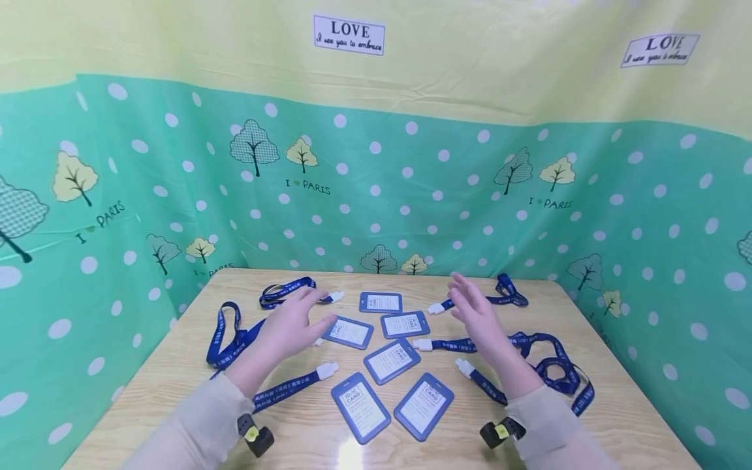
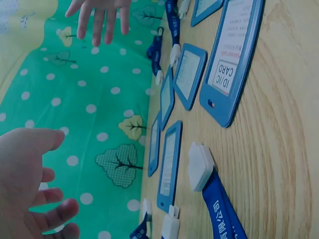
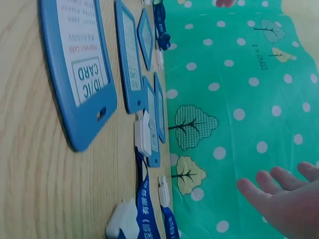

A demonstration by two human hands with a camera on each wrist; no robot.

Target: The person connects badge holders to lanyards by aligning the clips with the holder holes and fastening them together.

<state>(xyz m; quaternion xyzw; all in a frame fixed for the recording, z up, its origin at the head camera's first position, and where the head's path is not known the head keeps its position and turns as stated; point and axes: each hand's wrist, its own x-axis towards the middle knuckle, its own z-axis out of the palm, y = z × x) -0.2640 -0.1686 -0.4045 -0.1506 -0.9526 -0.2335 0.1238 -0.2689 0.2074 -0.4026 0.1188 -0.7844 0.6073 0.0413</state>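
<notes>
Several blue-framed ID card holders, one of them a card holder [image 1: 391, 361] at the centre, lie flat on the wooden table. Blue lanyards with white clips lie on both sides, among them a left lanyard [image 1: 288, 390] and a right lanyard [image 1: 452, 344]. My left hand [image 1: 294, 326] is raised over the left lanyards, beside a card holder [image 1: 350, 331]; its fingers are relaxed and hold nothing. Above the right lanyards hovers my right hand [image 1: 478, 320], empty, fingers extended. Both wrist views show the hands [image 2: 30, 184] [image 3: 289, 199] clear of the table.
A green and yellow curtain [image 1: 405, 163] with dots and trees surrounds the wooden table [image 1: 305, 444] at the back and sides. Near the right edge lies a coiled lanyard [image 1: 558, 375]; another lanyard [image 1: 510, 290] lies at the back right.
</notes>
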